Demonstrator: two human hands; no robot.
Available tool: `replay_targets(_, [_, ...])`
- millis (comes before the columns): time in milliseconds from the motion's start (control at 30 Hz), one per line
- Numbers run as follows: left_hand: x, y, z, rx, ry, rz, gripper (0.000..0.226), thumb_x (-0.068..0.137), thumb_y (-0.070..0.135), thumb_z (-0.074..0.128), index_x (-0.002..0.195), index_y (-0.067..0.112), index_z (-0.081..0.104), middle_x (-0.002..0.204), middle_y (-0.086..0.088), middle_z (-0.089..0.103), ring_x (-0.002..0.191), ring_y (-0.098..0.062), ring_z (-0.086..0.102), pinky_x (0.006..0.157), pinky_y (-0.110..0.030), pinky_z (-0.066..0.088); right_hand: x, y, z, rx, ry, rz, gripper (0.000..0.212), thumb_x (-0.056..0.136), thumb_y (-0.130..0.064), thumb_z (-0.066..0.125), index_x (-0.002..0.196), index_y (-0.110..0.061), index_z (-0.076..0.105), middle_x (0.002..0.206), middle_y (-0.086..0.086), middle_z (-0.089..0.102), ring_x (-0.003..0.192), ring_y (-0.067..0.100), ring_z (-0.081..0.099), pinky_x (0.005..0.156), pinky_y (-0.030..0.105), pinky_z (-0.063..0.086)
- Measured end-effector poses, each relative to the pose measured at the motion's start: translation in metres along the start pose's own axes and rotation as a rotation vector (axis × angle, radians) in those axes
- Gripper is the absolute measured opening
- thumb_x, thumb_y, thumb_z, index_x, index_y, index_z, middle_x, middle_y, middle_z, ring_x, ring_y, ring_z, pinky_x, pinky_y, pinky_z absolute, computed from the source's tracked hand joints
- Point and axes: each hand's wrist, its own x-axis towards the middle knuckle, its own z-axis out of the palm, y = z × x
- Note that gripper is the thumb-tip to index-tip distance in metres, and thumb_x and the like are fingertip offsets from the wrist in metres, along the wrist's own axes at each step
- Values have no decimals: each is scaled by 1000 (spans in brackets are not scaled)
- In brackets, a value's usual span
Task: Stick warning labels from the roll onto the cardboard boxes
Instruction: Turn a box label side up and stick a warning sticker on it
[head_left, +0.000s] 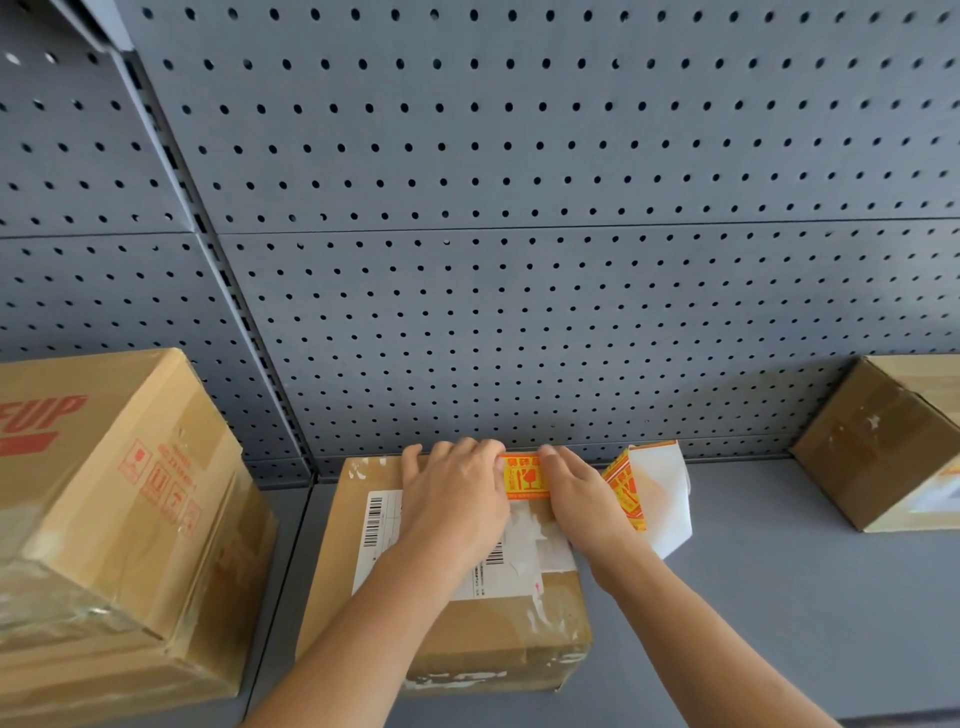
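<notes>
Three cardboard boxes on grey metal shelf (779, 597), grey perforated back panel (519, 208) behind. At bottom ctr: small brown cardboard box w/ white shipping label (457, 639). A yellow-orange warning label (524, 478) lies on its top, at far edge. On label's left end, left hand (457, 499) lies flat, fingers straight & together, pressing down. On its right end, right hand (576, 493) is flat too, fingertips on label. Just right of that hand stands strip of yellow-orange labels on white backing paper (660, 493); touching or not, can't tell. Lower left: large red-printed cardboard box (104, 519). Far right: plain brown cardboard box (872, 447).
</notes>
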Motion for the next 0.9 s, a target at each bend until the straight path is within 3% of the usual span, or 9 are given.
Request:
replay_targets(100, [0, 0, -3, -3, -49, 4, 40, 104, 52, 30, 134, 37, 52, 135, 15, 60, 129, -15, 49, 117, -47, 18, -3, -1, -2, 67, 0, 60, 43, 106, -51, 31, 103, -28, 67, 98, 0, 74, 99, 17, 68, 85, 33, 50])
replay_targets(200, [-1, -1, -6, 13, -102, 19, 49, 102, 60, 31, 141, 37, 46, 143, 14, 54, 137, -17, 44, 120, -49, 16, -6, 0, -2, 57, -61, 12, 30, 105, -50, 41, 101, -32, 65, 105, 3, 73, 99, 19, 69, 85, 32, 53])
replay_targets(267, [0, -1, -8, 23, -128, 27, 47, 103, 55, 30, 145, 37, 42, 148, 13, 50, 140, -16, 40, 121, -49, 13, -7, 2, -1, 39, -73, -22, 27, 105, -42, 46, 103, -25, 66, 110, 12, 70, 95, 23, 70, 78, 32, 57])
replay_targets(367, [0, -2, -9, 28, -158, 38, 46, 107, 45, 27, 151, 35, 35, 153, 12, 45, 143, -16, 35, 123, -49, 10, -8, 8, -1, 61, -64, 10, 32, 106, -45, 39, 104, -32, 68, 112, 5, 71, 103, 21, 69, 94, 44, 56])
replay_targets(467, [-1, -6, -12, -12, -181, 65, 47, 109, 36, 25, 156, 33, 29, 159, 12, 37, 149, -14, 28, 125, -48, 6, -11, 9, -5, 115, -39, 89, 44, 107, -49, 30, 103, -35, 71, 102, -5, 77, 104, 15, 69, 93, 36, 53])
replay_targets(600, [-10, -17, -25, -180, -107, 66, 52, 110, 35, 29, 160, 27, 22, 167, 13, 20, 155, -7, 14, 126, -35, 3, -19, 13, -8, 113, -87, 128, 43, 102, -61, 36, 115, -35, 68, 104, -9, 77, 104, 11, 70, 87, 30, 50])
replay_targets(733, [-43, -51, -47, -323, 7, -101, 61, 104, 52, 35, 160, 35, 18, 167, 19, 14, 153, -7, 20, 123, -34, 18, -36, 19, -16, 125, -182, 134, 32, 98, -56, 51, 126, -44, 60, 106, -18, 76, 107, 6, 68, 95, 32, 52])
replay_targets(833, [-75, -80, -54, -375, -77, -260, 78, 96, 66, 33, 161, 36, 4, 168, 18, 7, 154, -6, 14, 124, -37, 20, -48, 20, -22, 111, -267, 163, 26, 99, -48, 55, 125, -43, 57, 101, -19, 78, 94, 4, 74, 78, 24, 57])
replay_targets(900, [-92, -93, -51, -451, -167, -373, 91, 88, 77, 32, 161, 36, -4, 168, 17, 14, 153, -11, 23, 122, -38, 26, -56, 19, -23, 95, -325, 178, 21, 100, -42, 57, 121, -38, 57, 97, -17, 79, 87, 6, 77, 68, 21, 59])
